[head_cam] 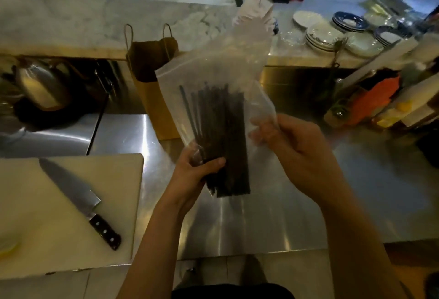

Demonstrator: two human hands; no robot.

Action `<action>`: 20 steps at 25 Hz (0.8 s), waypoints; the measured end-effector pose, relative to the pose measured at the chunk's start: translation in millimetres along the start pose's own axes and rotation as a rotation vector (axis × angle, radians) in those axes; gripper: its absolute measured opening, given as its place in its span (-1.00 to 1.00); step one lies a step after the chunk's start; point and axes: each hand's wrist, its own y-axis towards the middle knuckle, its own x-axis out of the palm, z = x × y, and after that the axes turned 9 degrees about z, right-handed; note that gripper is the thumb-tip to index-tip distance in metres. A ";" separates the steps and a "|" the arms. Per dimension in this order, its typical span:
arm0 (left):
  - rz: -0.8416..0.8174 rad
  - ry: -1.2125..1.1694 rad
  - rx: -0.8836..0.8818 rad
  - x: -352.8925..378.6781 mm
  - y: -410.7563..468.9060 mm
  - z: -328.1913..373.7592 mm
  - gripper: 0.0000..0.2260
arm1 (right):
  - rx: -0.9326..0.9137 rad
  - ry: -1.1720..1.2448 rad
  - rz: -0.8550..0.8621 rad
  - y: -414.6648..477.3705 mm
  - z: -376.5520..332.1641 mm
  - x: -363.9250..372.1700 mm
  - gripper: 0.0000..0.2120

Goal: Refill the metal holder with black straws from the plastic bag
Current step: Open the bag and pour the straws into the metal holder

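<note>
Left grip (202,168) clasped the black straws (223,142) through the plastic bag (213,70); right grip (292,142) pinched the bag's clear, crinkled edge | both over a brushed-steel desk (261,222) | brown paper bag (152,80) behind | white cutting board (71,203) with knife (78,199) to the left | stacked plates (323,37) far right | metal holder not made out

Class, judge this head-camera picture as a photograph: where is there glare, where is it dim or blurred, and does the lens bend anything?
Head view: glare streaks the steel counter; the right-hand clutter is dim and blurred; the wide lens bows the marble ledge; the plastic bag veils the black straws.
</note>
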 end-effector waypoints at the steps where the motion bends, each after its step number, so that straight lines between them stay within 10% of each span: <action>1: 0.013 -0.028 -0.009 2.4 4.2 -3.1 -0.40 | -0.063 -0.040 -0.024 7.4 -2.3 -3.3 -0.73; 9: 0.255 -0.282 0.049 43.4 -2.3 -33.9 -0.14 | -0.469 -0.163 -0.124 53.3 4.6 -36.4 -0.74; 20: 0.207 -0.534 0.128 57.6 8.1 -20.9 -0.08 | -0.528 -0.194 -0.100 53.6 -8.2 -38.6 -0.78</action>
